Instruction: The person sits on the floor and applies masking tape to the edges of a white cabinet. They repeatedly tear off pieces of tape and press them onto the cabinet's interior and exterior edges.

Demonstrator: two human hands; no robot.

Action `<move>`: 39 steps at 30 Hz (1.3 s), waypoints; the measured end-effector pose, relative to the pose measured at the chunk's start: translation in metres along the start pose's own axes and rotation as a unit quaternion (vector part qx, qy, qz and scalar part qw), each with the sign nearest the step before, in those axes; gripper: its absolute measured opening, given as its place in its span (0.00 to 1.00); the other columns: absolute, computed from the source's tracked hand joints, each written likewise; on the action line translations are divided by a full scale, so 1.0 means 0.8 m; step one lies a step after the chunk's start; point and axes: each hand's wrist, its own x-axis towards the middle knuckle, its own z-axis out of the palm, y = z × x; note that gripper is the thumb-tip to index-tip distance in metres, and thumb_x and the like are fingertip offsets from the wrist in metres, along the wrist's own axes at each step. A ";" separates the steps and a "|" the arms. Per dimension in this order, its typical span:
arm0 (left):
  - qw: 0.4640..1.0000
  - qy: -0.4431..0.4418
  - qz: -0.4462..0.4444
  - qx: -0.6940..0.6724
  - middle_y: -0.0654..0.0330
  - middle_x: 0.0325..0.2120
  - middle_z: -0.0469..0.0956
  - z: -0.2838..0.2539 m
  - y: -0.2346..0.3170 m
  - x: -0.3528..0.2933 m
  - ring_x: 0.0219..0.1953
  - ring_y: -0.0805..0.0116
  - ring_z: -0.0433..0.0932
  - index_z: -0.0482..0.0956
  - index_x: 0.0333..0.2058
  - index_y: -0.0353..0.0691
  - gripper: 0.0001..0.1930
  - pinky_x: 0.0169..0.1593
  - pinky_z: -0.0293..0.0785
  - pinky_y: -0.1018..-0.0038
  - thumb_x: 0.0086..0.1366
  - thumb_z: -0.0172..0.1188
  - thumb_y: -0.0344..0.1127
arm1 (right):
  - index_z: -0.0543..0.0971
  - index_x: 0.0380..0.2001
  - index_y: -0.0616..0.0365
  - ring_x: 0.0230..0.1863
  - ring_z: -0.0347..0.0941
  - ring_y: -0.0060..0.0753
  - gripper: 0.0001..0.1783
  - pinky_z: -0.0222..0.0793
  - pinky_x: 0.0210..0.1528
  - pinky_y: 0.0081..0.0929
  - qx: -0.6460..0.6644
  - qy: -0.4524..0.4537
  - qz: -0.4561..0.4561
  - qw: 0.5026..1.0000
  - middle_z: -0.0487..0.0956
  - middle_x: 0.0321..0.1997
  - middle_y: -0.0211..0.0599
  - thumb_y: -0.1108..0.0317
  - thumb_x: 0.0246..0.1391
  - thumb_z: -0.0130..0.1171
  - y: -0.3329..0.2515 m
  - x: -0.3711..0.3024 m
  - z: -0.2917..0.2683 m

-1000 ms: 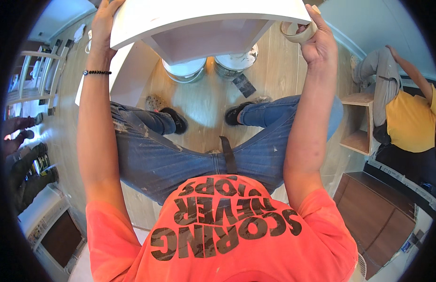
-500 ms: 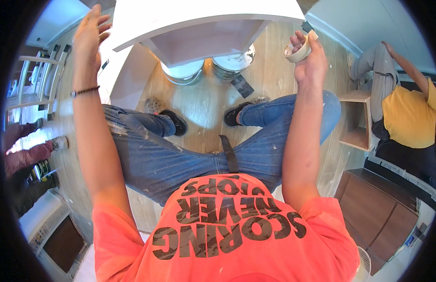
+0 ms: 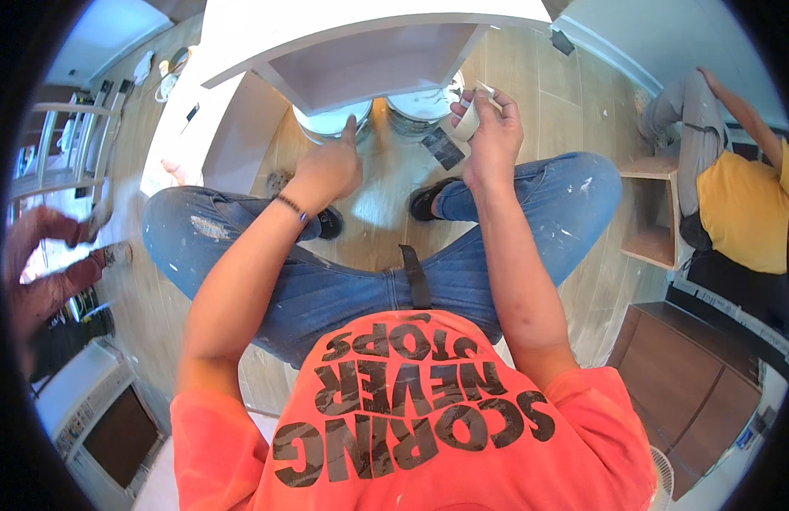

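The left hand point(image 3: 328, 170) and right hand point(image 3: 495, 140) have swung inward from the white cabinet point(image 3: 369, 68) — the right gripping a tape roll point(image 3: 468, 124) short of the cabinet's near edge, the left pointing, whether holding anything I cannot tell. Attention seems to shift to the tape.

Orange-red shirt point(image 3: 411, 400), paint-flecked jeans point(image 3: 360, 292), beaded bracelet point(image 3: 291, 206)

On my feed, the one print big enough for me to read is the lettering point(image 3: 407, 434) across the front of the wearer's orange-red shirt point(image 3: 497, 481). It reaches me upside down, as three rows of thick, dark, mottled capitals, smallest in the row nearest the waist and largest in the curved row nearest the collar.
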 end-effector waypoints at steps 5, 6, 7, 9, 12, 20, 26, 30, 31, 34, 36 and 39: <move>0.987 0.046 -0.149 -0.044 0.34 0.39 0.84 0.050 -0.041 0.069 0.40 0.37 0.85 0.30 0.74 0.23 0.49 0.47 0.79 0.47 0.66 0.51 0.37 | 0.69 0.58 0.66 0.41 0.84 0.35 0.20 0.77 0.39 0.28 0.020 0.009 0.017 1.000 0.84 0.47 0.45 0.70 0.67 0.60 0.010 0.010 0.003; 0.985 0.058 -0.154 -0.058 0.33 0.38 0.84 0.060 -0.045 0.075 0.38 0.35 0.85 0.28 0.73 0.21 0.49 0.47 0.79 0.45 0.66 0.50 0.37 | 0.69 0.58 0.66 0.41 0.84 0.35 0.21 0.76 0.39 0.28 0.022 0.009 0.026 0.999 0.84 0.47 0.45 0.70 0.66 0.60 0.011 0.010 0.004; 0.982 0.069 -0.162 -0.065 0.33 0.37 0.84 0.071 -0.048 0.082 0.38 0.36 0.85 0.28 0.73 0.22 0.49 0.45 0.80 0.46 0.65 0.50 0.37 | 0.69 0.58 0.66 0.41 0.84 0.35 0.21 0.76 0.39 0.28 0.023 0.009 0.035 0.999 0.83 0.47 0.45 0.71 0.66 0.60 0.010 0.009 0.008; 0.977 0.091 -0.174 -0.079 0.35 0.35 0.84 0.080 -0.043 0.089 0.36 0.36 0.85 0.28 0.73 0.23 0.50 0.43 0.80 0.47 0.65 0.51 0.36 | 0.68 0.59 0.67 0.41 0.84 0.35 0.22 0.76 0.39 0.27 0.026 0.006 0.052 0.998 0.83 0.47 0.45 0.71 0.65 0.60 0.015 0.011 0.009; 0.981 0.093 -0.157 -0.068 0.37 0.32 0.85 0.076 -0.013 0.091 0.35 0.38 0.85 0.27 0.74 0.25 0.50 0.41 0.81 0.49 0.65 0.51 0.36 | 0.68 0.59 0.67 0.41 0.84 0.35 0.23 0.75 0.38 0.26 0.030 0.001 0.072 0.997 0.83 0.47 0.45 0.72 0.65 0.60 0.027 0.021 0.007; 0.988 0.087 -0.090 -0.086 0.41 0.31 0.85 0.078 0.062 0.126 0.34 0.43 0.86 0.34 0.75 0.25 0.50 0.40 0.82 0.52 0.67 0.56 0.43 | 0.71 0.56 0.67 0.41 0.84 0.32 0.18 0.75 0.38 0.26 -0.005 0.016 0.065 0.998 0.84 0.45 0.43 0.72 0.67 0.59 0.047 0.037 0.005; 0.998 0.059 -0.005 -0.036 0.45 0.32 0.86 0.079 0.103 0.157 0.36 0.48 0.87 0.38 0.77 0.33 0.49 0.41 0.82 0.56 0.64 0.57 0.38 | 0.72 0.56 0.66 0.43 0.84 0.34 0.18 0.77 0.43 0.26 -0.036 0.021 0.071 0.997 0.85 0.46 0.44 0.71 0.67 0.60 0.056 0.043 -0.005; 0.998 0.044 0.031 -0.023 0.47 0.34 0.87 0.076 0.116 0.169 0.40 0.49 0.87 0.49 0.77 0.42 0.44 0.44 0.82 0.55 0.64 0.56 0.35 | 0.73 0.55 0.63 0.43 0.84 0.34 0.17 0.76 0.44 0.26 -0.033 0.025 0.069 0.997 0.85 0.46 0.44 0.70 0.67 0.61 0.061 0.046 -0.008; 0.997 0.058 0.029 -0.044 0.45 0.36 0.87 0.071 0.116 0.166 0.40 0.48 0.87 0.55 0.75 0.43 0.38 0.45 0.82 0.56 0.67 0.55 0.36 | 0.74 0.54 0.63 0.42 0.83 0.32 0.16 0.76 0.44 0.26 -0.029 0.030 0.069 0.997 0.85 0.45 0.43 0.70 0.67 0.61 0.063 0.047 -0.007; 0.983 0.078 0.049 -0.160 0.45 0.39 0.86 0.044 0.105 0.147 0.39 0.50 0.86 0.73 0.64 0.42 0.24 0.47 0.79 0.59 0.72 0.53 0.42 | 0.77 0.51 0.61 0.41 0.81 0.28 0.14 0.75 0.43 0.24 -0.034 0.024 0.054 0.998 0.84 0.43 0.39 0.68 0.67 0.62 0.076 0.053 -0.008; 0.944 0.066 0.087 -0.310 0.51 0.37 0.86 0.017 0.085 0.135 0.37 0.59 0.85 0.83 0.52 0.37 0.19 0.46 0.77 0.65 0.74 0.54 0.45 | 0.81 0.45 0.61 0.35 0.73 0.19 0.11 0.66 0.32 0.21 -0.051 0.027 0.049 0.997 0.82 0.37 0.30 0.67 0.64 0.65 0.078 0.047 0.000; 0.904 -0.020 0.037 -0.426 0.63 0.35 0.82 -0.017 0.072 0.111 0.37 0.72 0.76 0.84 0.40 0.36 0.21 0.45 0.72 0.73 0.74 0.57 0.50 | 0.82 0.46 0.61 0.37 0.73 0.22 0.11 0.69 0.37 0.23 -0.034 -0.002 0.082 0.996 0.80 0.35 0.29 0.66 0.64 0.66 0.087 0.046 0.004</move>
